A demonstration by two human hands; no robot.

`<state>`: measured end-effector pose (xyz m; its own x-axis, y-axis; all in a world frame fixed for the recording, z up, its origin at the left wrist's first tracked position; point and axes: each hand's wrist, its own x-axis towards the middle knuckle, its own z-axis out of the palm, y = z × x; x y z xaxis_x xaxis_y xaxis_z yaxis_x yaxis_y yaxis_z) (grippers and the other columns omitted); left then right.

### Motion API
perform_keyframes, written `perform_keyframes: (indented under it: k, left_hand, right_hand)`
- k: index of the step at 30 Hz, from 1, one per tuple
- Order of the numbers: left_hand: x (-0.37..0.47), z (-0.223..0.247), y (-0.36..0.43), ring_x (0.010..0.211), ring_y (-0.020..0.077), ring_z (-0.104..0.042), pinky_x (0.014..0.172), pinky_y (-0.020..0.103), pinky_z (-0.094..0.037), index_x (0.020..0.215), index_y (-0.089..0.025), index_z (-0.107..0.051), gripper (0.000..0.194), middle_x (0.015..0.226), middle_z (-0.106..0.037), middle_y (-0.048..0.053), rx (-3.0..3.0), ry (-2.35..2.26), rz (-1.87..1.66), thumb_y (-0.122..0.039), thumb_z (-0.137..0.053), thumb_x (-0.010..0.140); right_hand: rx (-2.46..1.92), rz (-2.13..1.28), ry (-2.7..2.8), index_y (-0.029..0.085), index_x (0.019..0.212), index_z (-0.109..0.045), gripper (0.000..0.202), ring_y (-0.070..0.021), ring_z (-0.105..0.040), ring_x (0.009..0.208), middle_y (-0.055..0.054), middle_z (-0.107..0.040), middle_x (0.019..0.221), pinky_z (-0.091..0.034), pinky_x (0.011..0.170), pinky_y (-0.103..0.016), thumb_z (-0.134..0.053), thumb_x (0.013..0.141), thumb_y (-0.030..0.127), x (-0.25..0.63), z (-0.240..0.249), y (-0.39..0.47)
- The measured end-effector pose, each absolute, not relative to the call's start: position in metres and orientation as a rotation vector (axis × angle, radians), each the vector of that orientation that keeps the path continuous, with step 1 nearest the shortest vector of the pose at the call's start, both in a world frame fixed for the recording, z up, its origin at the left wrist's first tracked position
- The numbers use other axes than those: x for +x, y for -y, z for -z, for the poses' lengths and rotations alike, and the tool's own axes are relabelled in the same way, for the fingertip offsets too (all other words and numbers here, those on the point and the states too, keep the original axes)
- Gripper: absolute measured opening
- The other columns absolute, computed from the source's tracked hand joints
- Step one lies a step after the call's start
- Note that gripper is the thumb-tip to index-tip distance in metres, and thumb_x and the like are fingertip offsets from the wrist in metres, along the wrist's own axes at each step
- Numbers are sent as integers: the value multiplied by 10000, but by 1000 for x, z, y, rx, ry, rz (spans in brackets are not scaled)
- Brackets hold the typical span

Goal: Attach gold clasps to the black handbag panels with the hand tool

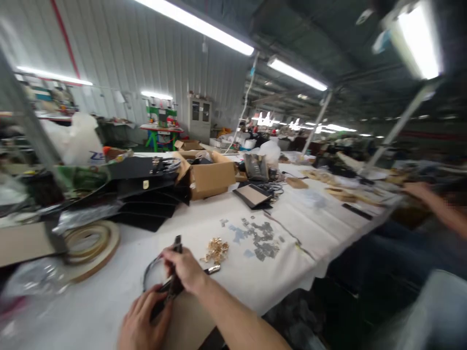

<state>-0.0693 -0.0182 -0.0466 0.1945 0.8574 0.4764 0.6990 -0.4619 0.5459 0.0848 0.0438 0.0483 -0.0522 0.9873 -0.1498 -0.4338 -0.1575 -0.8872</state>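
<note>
My right hand (186, 270) is closed on a dark strap piece (177, 244), whose end stands up above the fingers. Below and to the left, my left hand (144, 316) grips a black part of the same dark item near the table's front edge. A thin dark loop curves out to the left of both hands. Beside my right wrist lies a metal-tipped black piece (212, 270). Just beyond it is a small pile of gold metal fittings (216, 250). Many small grey metal plates (264, 239) are spread to the right of the pile. Fine detail between my fingers is blurred.
Tape rolls (109, 243) and clear plastic (36, 282) lie at the left. Black sheets (146, 209) and an open cardboard box (213, 180) stand behind. A black-and-tan panel (253, 195) lies beyond the plates. Another person's arm (438, 209) reaches in at the right.
</note>
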Motion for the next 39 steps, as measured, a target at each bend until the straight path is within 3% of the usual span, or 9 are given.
perform_keyframes:
  k: [3, 6, 9, 14, 24, 39]
  left_hand:
    - [-62, 24, 34, 1106, 292, -699, 914, 457, -590, 1019, -278, -737, 186, 1233, -742, 71, 2230, -1587, -1051, -406, -635, 930]
    - [-54, 9, 43, 1158, 293, -659, 927, 471, -551, 1030, -264, -710, 117, 1255, -723, 82, 2179, -1631, -1004, -295, -663, 928]
    - [-52, 5, 48, 1159, 284, -644, 939, 471, -519, 1018, -267, -695, 113, 1262, -716, 60, 2118, -1669, -998, -251, -703, 906]
    - [-52, 3, 53, 1163, 262, -632, 953, 458, -496, 1009, -276, -689, 100, 1277, -710, 23, 2094, -1669, -993, -258, -712, 914]
    - [-50, 0, 54, 1192, 254, -611, 986, 456, -481, 1019, -276, -678, 83, 1293, -698, 15, 2100, -1672, -965, -262, -690, 938]
    - [-51, 3, 53, 1183, 265, -608, 1011, 468, -491, 1018, -267, -700, 85, 1293, -698, 47, 2044, -1630, -984, -285, -688, 936]
  right_hand:
    - [-941, -1469, 664, 149, 803, -674, 415, -23, -288, 373, 108, -467, 501, -218, 361, -182, -863, 609, 463, 94, -54, -43]
    - [-897, -1509, 607, 185, 738, -610, 398, -16, -177, 367, 155, -298, 446, -135, 349, -167, -843, 674, 500, 101, -49, -45]
    - [-860, -1501, 650, 188, 672, -582, 410, -20, -138, 361, 156, -227, 421, -112, 339, -174, -831, 739, 507, 100, -42, -41]
    - [-826, -1474, 749, 187, 640, -575, 431, -18, -175, 344, 139, -258, 417, -134, 337, -178, -823, 785, 508, 90, -39, -33]
    - [-910, -1454, 853, 207, 596, -517, 453, -25, -205, 325, 133, -280, 398, -154, 330, -192, -840, 757, 481, 79, -38, -40]
    - [-827, -1503, 1005, 227, 576, -511, 446, -33, -206, 350, 118, -280, 434, -152, 376, -215, -815, 787, 476, 87, -39, -27]
